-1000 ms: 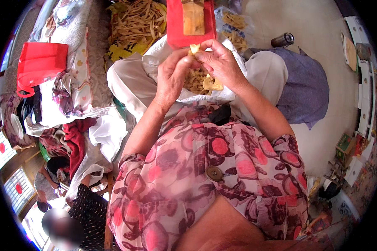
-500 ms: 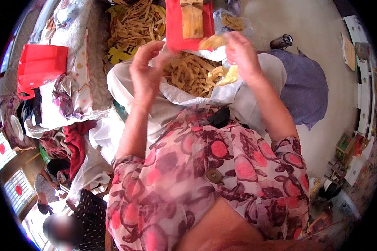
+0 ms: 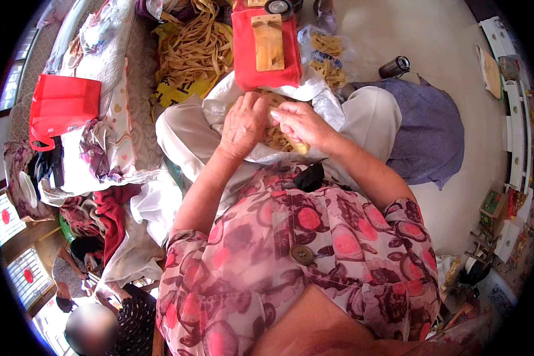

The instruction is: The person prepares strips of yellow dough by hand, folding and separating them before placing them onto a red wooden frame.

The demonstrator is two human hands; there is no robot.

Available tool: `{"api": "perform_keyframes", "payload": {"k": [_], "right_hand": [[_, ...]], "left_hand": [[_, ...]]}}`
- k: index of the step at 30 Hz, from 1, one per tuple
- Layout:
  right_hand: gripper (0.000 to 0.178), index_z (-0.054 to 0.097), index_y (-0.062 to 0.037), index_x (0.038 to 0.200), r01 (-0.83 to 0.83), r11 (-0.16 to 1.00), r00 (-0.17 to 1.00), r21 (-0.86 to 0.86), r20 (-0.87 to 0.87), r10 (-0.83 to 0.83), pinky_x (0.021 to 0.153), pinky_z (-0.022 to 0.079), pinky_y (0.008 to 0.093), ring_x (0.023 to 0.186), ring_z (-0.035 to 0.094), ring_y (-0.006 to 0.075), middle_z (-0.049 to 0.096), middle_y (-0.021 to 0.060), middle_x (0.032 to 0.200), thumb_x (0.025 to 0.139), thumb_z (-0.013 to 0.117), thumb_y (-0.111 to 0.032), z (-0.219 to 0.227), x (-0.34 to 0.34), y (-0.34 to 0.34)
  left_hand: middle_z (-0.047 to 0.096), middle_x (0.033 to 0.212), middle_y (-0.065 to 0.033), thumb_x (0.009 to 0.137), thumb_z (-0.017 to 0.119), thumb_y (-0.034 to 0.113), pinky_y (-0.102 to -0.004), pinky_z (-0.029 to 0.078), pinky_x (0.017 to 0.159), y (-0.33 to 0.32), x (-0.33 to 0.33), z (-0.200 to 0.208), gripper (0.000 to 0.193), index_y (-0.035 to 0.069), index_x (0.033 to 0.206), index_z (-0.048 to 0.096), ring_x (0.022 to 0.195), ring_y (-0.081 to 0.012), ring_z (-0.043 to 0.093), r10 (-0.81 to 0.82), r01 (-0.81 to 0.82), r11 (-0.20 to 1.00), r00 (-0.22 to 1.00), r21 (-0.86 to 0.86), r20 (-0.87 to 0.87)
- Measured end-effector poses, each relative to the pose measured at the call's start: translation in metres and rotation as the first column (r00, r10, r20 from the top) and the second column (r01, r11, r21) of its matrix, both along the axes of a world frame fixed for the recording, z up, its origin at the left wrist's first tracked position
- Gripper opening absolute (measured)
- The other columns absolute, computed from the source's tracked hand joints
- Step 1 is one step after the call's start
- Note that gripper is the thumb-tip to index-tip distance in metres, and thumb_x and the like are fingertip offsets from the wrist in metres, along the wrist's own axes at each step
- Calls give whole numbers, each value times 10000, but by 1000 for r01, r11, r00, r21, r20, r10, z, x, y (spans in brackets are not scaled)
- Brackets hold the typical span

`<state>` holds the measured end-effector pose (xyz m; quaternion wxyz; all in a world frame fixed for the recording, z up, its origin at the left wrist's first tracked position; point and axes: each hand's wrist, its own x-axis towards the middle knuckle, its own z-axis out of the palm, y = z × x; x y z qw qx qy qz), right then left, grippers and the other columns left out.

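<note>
i see the left hand (image 3: 245, 123) rejoin the right hand (image 3: 304, 123) over the white bag (image 3: 325, 99) — right pinching a yellow strip (image 3: 303, 147), left curled, contents untellable — so two-handed strip work resumes.

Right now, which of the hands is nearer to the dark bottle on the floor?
The right. The right hand is left of the dark bottle and lower in the picture; the left hand is farther left, beyond the right hand.
</note>
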<state>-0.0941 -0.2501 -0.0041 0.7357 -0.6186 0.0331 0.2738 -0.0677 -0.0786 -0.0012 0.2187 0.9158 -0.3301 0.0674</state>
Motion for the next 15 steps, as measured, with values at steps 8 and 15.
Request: {"api": "perform_keyframes", "payload": {"k": [8, 15], "right_hand": [[262, 537, -1, 724, 72, 981, 933, -178, 361, -3, 500, 352, 276, 537, 423, 79, 460, 2, 564, 878, 557, -212, 38, -6, 16], [247, 637, 6, 781, 317, 910, 876, -266, 451, -173, 484, 374, 270, 534, 455, 69, 515, 2, 557, 839, 634, -234, 28, 49, -12]], "left_hand": [[583, 839, -28, 700, 554, 168, -373, 457, 594, 26, 47, -22, 272, 135, 969, 538, 693, -241, 580, -111, 118, 993, 961, -12, 255], [458, 699, 39, 937, 474, 106, -206, 417, 531, -4, 68, -20, 119, 98, 1045, 524, 539, -55, 396, -220, -309, 668, 787, -677, -576]]}}
